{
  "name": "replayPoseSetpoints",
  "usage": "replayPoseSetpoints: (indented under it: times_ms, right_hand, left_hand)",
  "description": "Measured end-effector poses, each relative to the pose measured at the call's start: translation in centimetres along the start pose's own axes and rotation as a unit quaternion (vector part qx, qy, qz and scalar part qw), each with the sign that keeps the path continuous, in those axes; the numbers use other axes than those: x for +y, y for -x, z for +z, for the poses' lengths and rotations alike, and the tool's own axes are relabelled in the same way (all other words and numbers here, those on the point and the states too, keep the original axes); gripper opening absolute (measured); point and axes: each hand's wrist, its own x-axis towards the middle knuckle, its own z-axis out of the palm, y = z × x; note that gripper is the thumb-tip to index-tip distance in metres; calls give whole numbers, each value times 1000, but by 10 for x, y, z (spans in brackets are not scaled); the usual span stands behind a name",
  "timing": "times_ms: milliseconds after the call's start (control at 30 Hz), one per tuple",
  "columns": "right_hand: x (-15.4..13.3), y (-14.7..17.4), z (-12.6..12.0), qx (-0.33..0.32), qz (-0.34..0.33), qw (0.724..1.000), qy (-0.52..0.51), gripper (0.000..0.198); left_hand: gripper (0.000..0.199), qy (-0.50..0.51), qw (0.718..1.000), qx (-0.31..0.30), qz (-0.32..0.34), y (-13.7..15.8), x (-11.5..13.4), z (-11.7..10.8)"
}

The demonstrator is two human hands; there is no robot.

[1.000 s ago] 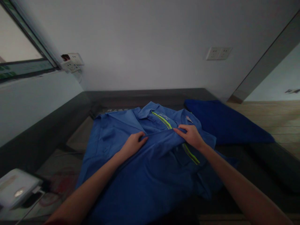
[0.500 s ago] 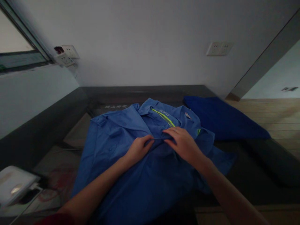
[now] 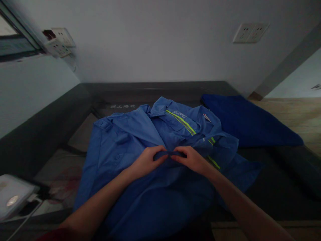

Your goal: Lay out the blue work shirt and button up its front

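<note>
A person's left hand (image 3: 146,161) and right hand (image 3: 192,160) meet at the middle of a blue work shirt (image 3: 140,140) spread front-up across a dark surface (image 3: 271,187). Both hands are closed in a pinch on the same raised fold of the shirt's front edge, fingertips almost touching across it, the left gripping from 9 o'clock and the right from 3 o'clock. The bare forearms come in from the lower corners of the view.

The shirt lies with its collar (image 3: 160,107) toward 12 o'clock and its lower part hanging toward the camera at 6 o'clock. A yellow-green reflective stripe (image 3: 182,122) runs diagonally down its chest from the collar toward 4 o'clock, with a small badge (image 3: 207,117) just beside it on the right.

A darker blue garment (image 3: 245,124) lies flat at 2 o'clock of the shirt, its near edge just beside the shirt's shoulder. At 8 o'clock, well apart from the hands, a white device (image 3: 12,197) sits at the surface's edge. Wall sockets (image 3: 250,31) are mounted on the pale wall at 1 o'clock, and another pair of sockets (image 3: 59,42) at 10 o'clock beside a window frame.
</note>
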Motion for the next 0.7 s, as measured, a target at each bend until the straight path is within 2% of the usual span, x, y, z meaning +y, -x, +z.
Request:
replayPoseSetpoints:
  times_ms: [67,167,300,467,700]
  right_hand:
    - [3,-1,1,-8,8,999,-31,25]
    - [3,-1,1,-3,16,997,-74,28]
    - [-2,0,1,16,17,995,-97,24]
    - [-2,1,7,43,1,995,-90,17]
    - [-2,3,13,79,-14,996,-46,18]
  left_hand:
    - [10,10,1000,16,-2,1,-2,1]
    - [12,-8,998,68,10,1,-4,1]
    - [18,-59,995,63,54,1,-3,1]
    - [15,-38,995,72,49,1,3,2]
    - [10,20,994,107,25,1,6,7]
